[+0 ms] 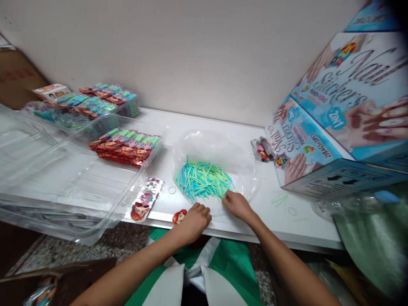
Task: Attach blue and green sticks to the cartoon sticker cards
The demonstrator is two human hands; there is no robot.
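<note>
A clear plastic bag lies spread on the white table, with a pile of thin green and blue sticks on it. My left hand is closed at the table's front edge, just below the pile; whatever its fingers hold is hidden. Beside it on the left lies a red-haired cartoon cutout, partly covered by the hand. My right hand is closed at the lower right edge of the pile, fingertips by the stick ends, and its contents are too small to tell. A cartoon packet lies farther left.
Clear trays fill the left side, with stacked red and green packets behind. Small packets lie beside large Nail Stickers boxes on the right. A plastic bottle lies at the right edge, and an open carton stands below left.
</note>
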